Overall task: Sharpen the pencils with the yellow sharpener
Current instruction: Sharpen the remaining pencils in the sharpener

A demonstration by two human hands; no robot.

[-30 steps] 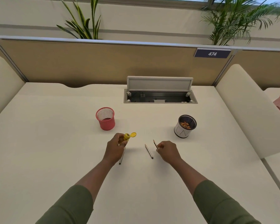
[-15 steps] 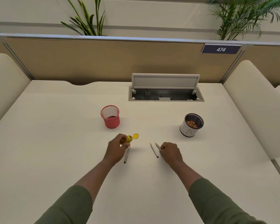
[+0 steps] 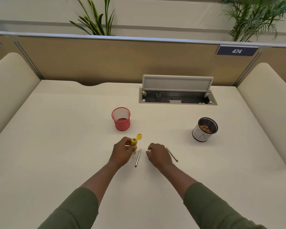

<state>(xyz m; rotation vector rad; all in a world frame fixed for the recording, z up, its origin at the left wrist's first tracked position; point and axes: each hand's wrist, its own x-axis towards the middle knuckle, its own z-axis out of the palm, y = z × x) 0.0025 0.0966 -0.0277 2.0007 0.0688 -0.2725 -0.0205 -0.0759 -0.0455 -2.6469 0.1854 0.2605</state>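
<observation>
left hand (image 3: pixel 122 152) grips the yellow sharpener (image 3: pixel 134 143), lid flipped open; right hand (image 3: pixel 158 154), loosely curled and empty, hovers just right of it – between two pencils (image 3: pixel 138 157). next – likely pick one.

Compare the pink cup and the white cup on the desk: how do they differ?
The pink cup is pink mesh all over; the white cup has a white wall with a dark mesh rim. No shavings show in the pink cup; the white cup holds brownish shavings. The pink cup stands beyond the left hand, the white cup far right. Both stand upright and open-topped.
</observation>
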